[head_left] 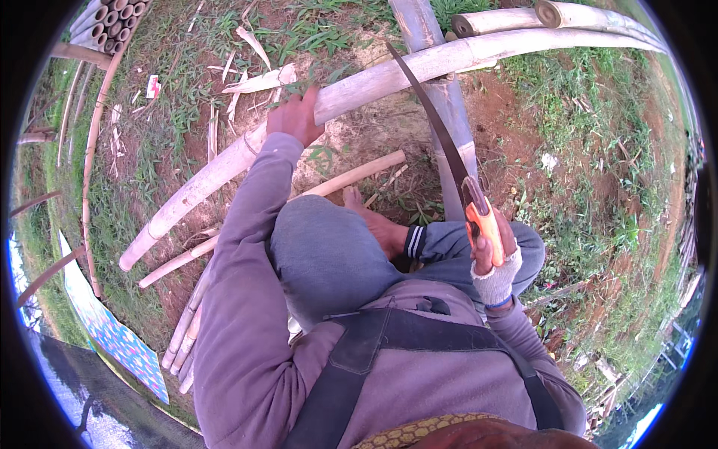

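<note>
A long, pale bamboo pole [359, 91] slants across the view from lower left to upper right. My left hand [297, 118] is wrapped round it, left of the middle. In my right hand [495, 251], gloved with fingertips bare, is a hand saw [441, 131] with an orange handle and a dark, slightly curved blade. The blade crosses over the bamboo pole near its tip; whether its teeth touch the pole I cannot tell. Under the pole runs a greyer, thicker bamboo [447, 101], pointing away from me. My bent knee [329, 247] is between my arms.
Two cut bamboo poles [497, 22] lie at the far right. Thinner bamboo sticks [359, 170] rest by my bare foot [381, 230]. Split bamboo pieces [262, 79] litter the grass. Stacked bamboo tubes [112, 26] are at the far left, a patterned sheet [112, 325] at the near left.
</note>
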Tool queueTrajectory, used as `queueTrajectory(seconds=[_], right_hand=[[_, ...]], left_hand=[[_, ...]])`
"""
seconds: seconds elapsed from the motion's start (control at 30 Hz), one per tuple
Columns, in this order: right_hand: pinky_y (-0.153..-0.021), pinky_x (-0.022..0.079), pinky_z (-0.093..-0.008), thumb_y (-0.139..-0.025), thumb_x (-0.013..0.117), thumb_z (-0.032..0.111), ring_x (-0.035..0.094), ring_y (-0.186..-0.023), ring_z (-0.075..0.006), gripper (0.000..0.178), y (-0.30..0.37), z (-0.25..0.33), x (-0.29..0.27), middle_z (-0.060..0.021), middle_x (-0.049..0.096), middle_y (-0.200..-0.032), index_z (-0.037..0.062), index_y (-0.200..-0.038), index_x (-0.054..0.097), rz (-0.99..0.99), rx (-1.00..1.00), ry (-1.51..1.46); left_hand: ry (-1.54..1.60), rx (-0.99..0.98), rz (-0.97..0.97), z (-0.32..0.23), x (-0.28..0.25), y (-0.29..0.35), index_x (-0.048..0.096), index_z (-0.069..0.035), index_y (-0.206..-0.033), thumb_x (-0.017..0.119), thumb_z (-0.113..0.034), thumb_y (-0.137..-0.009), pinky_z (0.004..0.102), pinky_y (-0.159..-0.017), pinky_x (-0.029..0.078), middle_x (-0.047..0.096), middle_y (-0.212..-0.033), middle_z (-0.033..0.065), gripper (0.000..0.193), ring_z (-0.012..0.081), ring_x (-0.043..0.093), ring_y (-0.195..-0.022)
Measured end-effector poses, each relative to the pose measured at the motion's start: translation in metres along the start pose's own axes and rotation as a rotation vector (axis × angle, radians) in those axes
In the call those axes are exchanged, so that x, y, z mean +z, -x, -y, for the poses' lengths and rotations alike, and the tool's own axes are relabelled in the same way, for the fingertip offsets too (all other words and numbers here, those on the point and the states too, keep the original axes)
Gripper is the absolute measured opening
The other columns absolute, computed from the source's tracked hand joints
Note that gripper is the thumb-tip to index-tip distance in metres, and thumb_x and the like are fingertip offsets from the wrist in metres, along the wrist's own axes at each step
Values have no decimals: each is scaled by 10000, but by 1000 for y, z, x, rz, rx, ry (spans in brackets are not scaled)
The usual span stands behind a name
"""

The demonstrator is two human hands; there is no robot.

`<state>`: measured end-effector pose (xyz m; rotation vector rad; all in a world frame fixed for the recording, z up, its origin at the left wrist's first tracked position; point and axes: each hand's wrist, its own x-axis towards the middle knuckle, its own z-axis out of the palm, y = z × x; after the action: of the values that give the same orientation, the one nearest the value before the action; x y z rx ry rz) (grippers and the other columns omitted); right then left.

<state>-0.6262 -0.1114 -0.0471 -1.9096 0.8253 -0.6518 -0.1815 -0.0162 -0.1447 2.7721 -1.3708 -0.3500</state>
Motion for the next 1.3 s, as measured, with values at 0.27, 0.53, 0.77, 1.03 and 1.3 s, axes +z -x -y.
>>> queueTrajectory(seconds=[0.27, 0.53, 0.77, 1.03, 1.3], right_hand=[[-858, 592, -408, -1028, 736, 201, 756, -984, -363, 354, -161, 6, 88, -230, 755, -1149, -22, -1300, 694, -126, -187, 57], [-1008, 570, -411, -1076, 616, 338, 735, -1177, -349, 560, 5, -13, -10, -240, 710, -1338, -98, -1428, 593, 46, -54, 82], [-802, 581, -377, -1035, 732, 179, 756, -941, -257, 346, -180, 7, 88, -182, 783, -1077, -31, -1309, 697, -88, -163, -41], [-990, 572, -392, -1071, 638, 254, 743, -1135, -301, 521, 11, -8, -3, -221, 728, -1297, -102, -1445, 572, 19, 18, 41], [-896, 594, -411, -1045, 696, 180, 759, -1045, -373, 377, -157, -8, 74, -264, 740, -1204, -54, -1336, 654, -76, -252, 154]], left_hand=[[12, 42, -2, -1, -3, -11, 494, -230, -1495, 878, -361, -807, 542, -893, 617, 717, -1210, 221, 798, 445, 752, -1056], [-20, -36, 41, -3, -5, 1, 474, -214, -1518, 904, -368, -792, 538, -975, 599, 722, -1268, 185, 858, 414, 732, -1155], [-5, 4, 48, -8, -7, -11, 468, -220, -1519, 907, -380, -787, 529, -958, 611, 722, -1266, 187, 868, 417, 736, -1143], [-17, -31, 33, -2, -3, -2, 470, -221, -1537, 912, -361, -779, 524, -958, 612, 723, -1276, 191, 889, 419, 742, -1128], [-3, 38, -8, -9, 0, -13, 515, -249, -1480, 882, -353, -793, 527, -905, 619, 701, -1263, 198, 785, 417, 756, -1067]])
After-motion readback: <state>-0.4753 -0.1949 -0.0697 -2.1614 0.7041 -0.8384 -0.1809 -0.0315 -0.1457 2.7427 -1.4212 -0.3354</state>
